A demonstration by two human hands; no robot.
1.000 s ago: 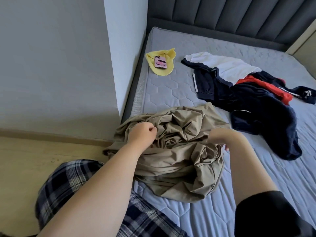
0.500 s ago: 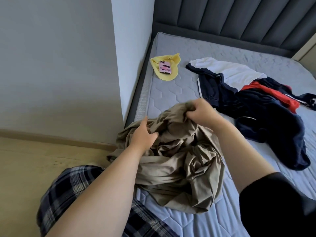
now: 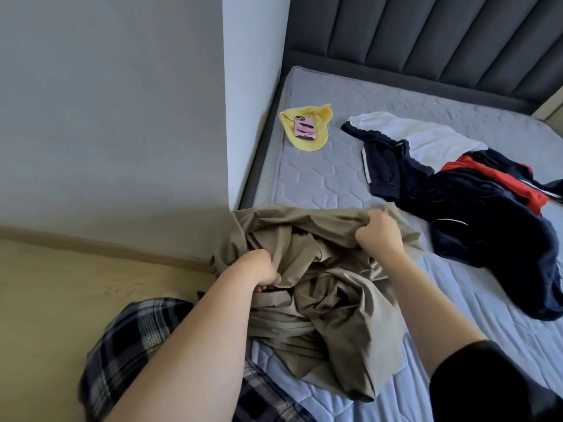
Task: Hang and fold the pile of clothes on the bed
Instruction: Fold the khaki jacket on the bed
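Observation:
A crumpled khaki garment (image 3: 329, 303) lies bunched at the near left corner of the bed (image 3: 335, 178). My left hand (image 3: 259, 269) grips a fold on its left side. My right hand (image 3: 377, 229) grips its upper edge, which is stretched between the two hands. To the right lies a pile of navy, white and red clothes (image 3: 472, 208) spread on the mattress.
A yellow cloth (image 3: 307, 141) with a pink phone (image 3: 304, 130) on it sits near the bed's left edge. A grey wall corner (image 3: 225, 117) stands left of the bed, with wooden floor (image 3: 76, 300) below. A dark padded headboard (image 3: 426, 41) is at the back.
My right hand moved from the garment's right side up to its top edge and pulled it rightward. My left hand shifted lower on the left fold. The upper edge is now stretched out.

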